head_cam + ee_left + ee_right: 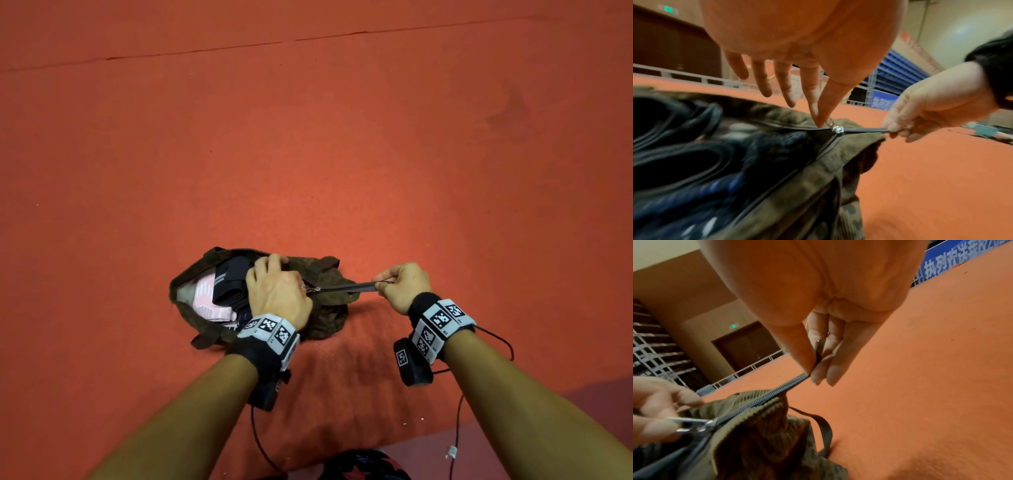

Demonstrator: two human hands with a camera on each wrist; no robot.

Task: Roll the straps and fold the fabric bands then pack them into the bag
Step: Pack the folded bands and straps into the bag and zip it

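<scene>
Nearest the camera: a dark patterned cloth [363, 464] at the bottom edge of the head view, partly cut off. Both forearms reach forward; each wrist carries a black band with black-and-white square markers, cables trailing back.

Left hand [274, 291]: over the right part of the bag's opening. Thumb and index fingertip pinch the metal zipper pull [831, 124]; other fingers [761, 78] extended, loosely spread, holding nothing. Pull sits at the point where the two zipper sides meet.

Right hand [404, 284]: to the right of the bag, off the floor. Thumb and fingers pinch the free end of the closed zipper tape [349, 287], which runs taut from the pull to this hand. Metal end stop [819, 347] visible between the fingers.

Bag [325, 322]: brown corduroy, lying on the red carpet [308, 137], mouth open on the left side, zipper closed only for the short run right of the pull. One handle [205, 339] lies toward the camera.

Contents: dark rolled straps [233, 284] in the middle of the opening; pink-and-white folded band [205, 301] on the left side; a dark blue patterned piece [694, 194] at the near edge. All inside the bag.

Beyond: a seam line [205, 51] across the carpet far off.
</scene>
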